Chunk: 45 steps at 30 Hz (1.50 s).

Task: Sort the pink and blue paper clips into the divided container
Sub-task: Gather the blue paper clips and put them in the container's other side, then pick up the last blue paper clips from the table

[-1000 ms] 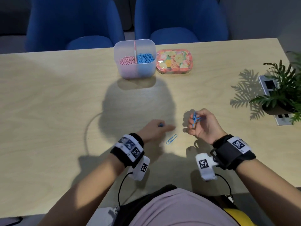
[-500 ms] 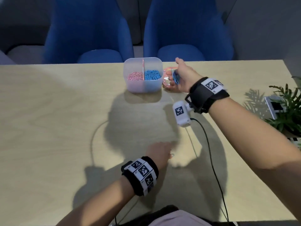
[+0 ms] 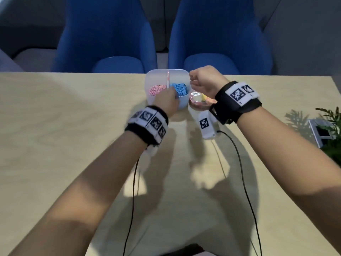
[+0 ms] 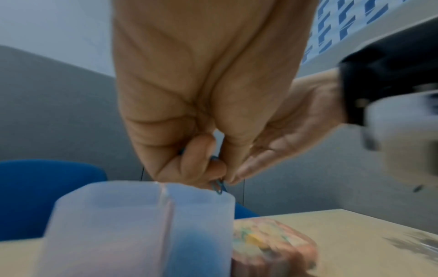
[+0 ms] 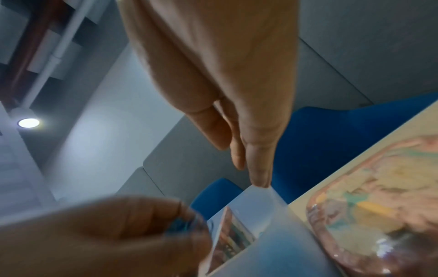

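Observation:
The clear divided container stands at the table's far edge, with pink clips in its left half and blue clips in its right half. My left hand hovers over the front of the blue side. In the left wrist view it pinches a blue paper clip just above the container rim. My right hand hangs beside the container's right edge. Its fingers point straight down, hold nothing, and one fingertip touches the rim.
A floral tin lid lies right of the container, partly under my right wrist. A potted plant stands at the right table edge. Two blue chairs sit behind the table. Cables trail from both wrists.
My left hand rose from the near table to the container with a blue clip. My right hand no longer holds its blue clips, and its fingers are now straight.

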Each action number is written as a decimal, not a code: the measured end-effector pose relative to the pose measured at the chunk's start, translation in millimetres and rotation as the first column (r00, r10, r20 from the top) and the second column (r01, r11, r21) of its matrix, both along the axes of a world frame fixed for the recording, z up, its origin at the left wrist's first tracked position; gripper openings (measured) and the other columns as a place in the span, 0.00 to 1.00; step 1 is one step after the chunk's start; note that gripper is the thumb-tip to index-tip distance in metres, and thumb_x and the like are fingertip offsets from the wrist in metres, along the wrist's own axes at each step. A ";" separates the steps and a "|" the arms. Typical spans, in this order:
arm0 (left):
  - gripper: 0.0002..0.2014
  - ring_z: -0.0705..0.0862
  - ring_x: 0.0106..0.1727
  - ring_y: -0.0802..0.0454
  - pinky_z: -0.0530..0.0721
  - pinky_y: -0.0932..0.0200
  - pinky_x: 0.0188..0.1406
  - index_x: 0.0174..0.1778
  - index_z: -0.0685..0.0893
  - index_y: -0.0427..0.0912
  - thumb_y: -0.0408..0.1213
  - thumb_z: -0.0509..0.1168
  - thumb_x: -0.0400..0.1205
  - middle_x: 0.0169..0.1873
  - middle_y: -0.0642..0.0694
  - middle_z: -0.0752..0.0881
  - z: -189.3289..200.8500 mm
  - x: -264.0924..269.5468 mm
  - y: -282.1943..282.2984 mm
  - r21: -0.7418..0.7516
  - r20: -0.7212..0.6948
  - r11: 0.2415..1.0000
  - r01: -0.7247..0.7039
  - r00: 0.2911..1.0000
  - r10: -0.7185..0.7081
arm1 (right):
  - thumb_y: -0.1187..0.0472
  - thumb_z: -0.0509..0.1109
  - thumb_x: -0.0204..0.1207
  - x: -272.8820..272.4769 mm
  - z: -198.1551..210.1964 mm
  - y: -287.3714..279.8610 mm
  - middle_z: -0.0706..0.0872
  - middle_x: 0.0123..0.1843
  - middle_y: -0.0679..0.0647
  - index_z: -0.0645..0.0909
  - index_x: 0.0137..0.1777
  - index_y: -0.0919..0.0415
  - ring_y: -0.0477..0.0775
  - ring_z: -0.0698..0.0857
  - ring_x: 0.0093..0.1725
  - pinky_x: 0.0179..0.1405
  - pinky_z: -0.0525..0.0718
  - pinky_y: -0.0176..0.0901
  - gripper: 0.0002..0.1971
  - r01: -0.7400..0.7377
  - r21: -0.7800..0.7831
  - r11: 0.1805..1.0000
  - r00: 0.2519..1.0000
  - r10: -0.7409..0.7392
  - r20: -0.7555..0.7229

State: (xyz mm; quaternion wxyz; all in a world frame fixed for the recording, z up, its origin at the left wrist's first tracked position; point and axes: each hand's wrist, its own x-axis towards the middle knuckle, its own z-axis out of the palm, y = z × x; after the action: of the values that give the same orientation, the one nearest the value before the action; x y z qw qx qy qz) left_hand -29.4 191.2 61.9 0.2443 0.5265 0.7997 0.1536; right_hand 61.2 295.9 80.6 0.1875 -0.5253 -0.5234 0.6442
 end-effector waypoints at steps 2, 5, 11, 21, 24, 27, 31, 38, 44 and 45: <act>0.15 0.80 0.63 0.37 0.76 0.49 0.60 0.64 0.75 0.32 0.35 0.57 0.84 0.62 0.33 0.81 7.1 -2.5 30.6 0.019 -0.074 0.999 -0.029 0.997 0.031 | 0.72 0.60 0.77 16.7 0.0 -6.8 0.71 0.33 0.56 0.74 0.35 0.61 0.47 0.72 0.31 0.31 0.76 0.32 0.10 0.027 -0.004 1.000 0.999 -0.027 -0.033; 0.19 0.82 0.61 0.38 0.79 0.51 0.55 0.62 0.76 0.32 0.41 0.63 0.81 0.60 0.35 0.83 15.6 -6.9 64.5 -0.030 -0.083 0.996 -0.085 0.993 0.082 | 0.67 0.66 0.75 43.4 -2.2 -11.8 0.82 0.39 0.53 0.82 0.41 0.61 0.46 0.82 0.36 0.36 0.85 0.38 0.05 0.020 0.011 1.000 0.999 -0.021 0.026; 0.11 0.87 0.53 0.39 0.85 0.53 0.54 0.49 0.84 0.34 0.38 0.66 0.77 0.52 0.38 0.88 13.6 -28.0 81.7 0.032 0.053 0.978 -0.204 0.978 0.202 | 0.69 0.61 0.79 80.6 -26.6 12.1 0.82 0.48 0.59 0.82 0.44 0.63 0.50 0.81 0.40 0.35 0.84 0.39 0.08 0.105 0.197 0.975 0.957 -0.153 0.247; 0.21 0.74 0.69 0.36 0.73 0.47 0.66 0.72 0.68 0.35 0.37 0.56 0.84 0.70 0.33 0.74 -39.2 -78.6 9.0 0.114 -0.018 0.945 -0.308 0.950 0.311 | 0.38 0.64 0.70 94.8 -81.2 20.3 0.73 0.70 0.66 0.74 0.69 0.65 0.68 0.74 0.68 0.67 0.75 0.56 0.35 -0.003 0.167 0.986 0.680 -0.120 0.723; 0.17 0.80 0.60 0.31 0.79 0.46 0.60 0.65 0.73 0.31 0.37 0.50 0.85 0.61 0.29 0.80 -48.0 -79.1 6.7 0.005 0.135 0.956 -0.292 0.948 0.289 | 0.37 0.67 0.59 89.7 -88.6 26.7 0.82 0.64 0.63 0.78 0.64 0.64 0.66 0.83 0.58 0.59 0.83 0.56 0.38 0.150 0.123 0.981 0.782 -0.194 0.593; 0.18 0.82 0.57 0.30 0.84 0.39 0.57 0.65 0.72 0.33 0.39 0.48 0.85 0.61 0.29 0.80 -47.1 -78.1 3.7 -0.023 0.181 0.954 -0.299 0.937 0.298 | 0.45 0.72 0.57 91.2 -93.7 28.9 0.88 0.54 0.60 0.83 0.55 0.64 0.63 0.87 0.52 0.57 0.86 0.57 0.29 0.300 0.121 0.946 0.816 -0.321 0.481; 0.16 0.83 0.54 0.29 0.84 0.39 0.54 0.64 0.70 0.33 0.38 0.47 0.85 0.59 0.28 0.81 -47.2 -77.3 -4.3 -0.049 0.101 0.964 -0.259 0.959 0.263 | 0.57 0.76 0.68 91.7 -74.6 14.9 0.87 0.51 0.59 0.80 0.47 0.67 0.60 0.86 0.49 0.48 0.86 0.48 0.15 0.400 0.113 0.910 0.860 -0.415 0.298; 0.19 0.84 0.51 0.27 0.84 0.40 0.53 0.68 0.68 0.33 0.40 0.44 0.87 0.56 0.26 0.82 -49.7 -59.6 -31.0 0.013 0.081 0.978 -0.207 0.975 0.206 | 0.67 0.61 0.74 110.5 -25.6 -23.1 0.76 0.62 0.54 0.62 0.76 0.56 0.51 0.81 0.57 0.58 0.83 0.43 0.29 0.534 0.362 0.764 0.832 -0.552 -0.062; 0.16 0.82 0.50 0.28 0.77 0.43 0.49 0.61 0.71 0.29 0.37 0.45 0.87 0.50 0.25 0.83 -51.3 -36.5 -55.2 0.079 0.097 0.973 -0.215 0.973 0.208 | 0.63 0.61 0.70 69.6 -17.9 -65.5 0.82 0.53 0.54 0.73 0.68 0.59 0.48 0.82 0.44 0.42 0.83 0.41 0.24 0.445 0.229 0.866 0.894 -0.417 -0.161; 0.16 0.81 0.50 0.29 0.76 0.44 0.49 0.59 0.71 0.29 0.37 0.45 0.87 0.49 0.25 0.83 -50.8 -33.4 -58.7 0.090 0.114 0.972 -0.215 0.972 0.205 | 0.65 0.61 0.73 61.1 -21.2 -69.2 0.82 0.56 0.55 0.71 0.69 0.58 0.49 0.83 0.46 0.43 0.84 0.40 0.23 0.430 0.218 0.876 0.902 -0.404 -0.154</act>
State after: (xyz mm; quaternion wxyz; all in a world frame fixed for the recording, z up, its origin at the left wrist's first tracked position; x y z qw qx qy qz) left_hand -62.8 132.5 11.1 0.2410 0.4417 0.8283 0.2463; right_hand 122.3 226.7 59.4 0.4127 -0.5642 -0.4630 0.5450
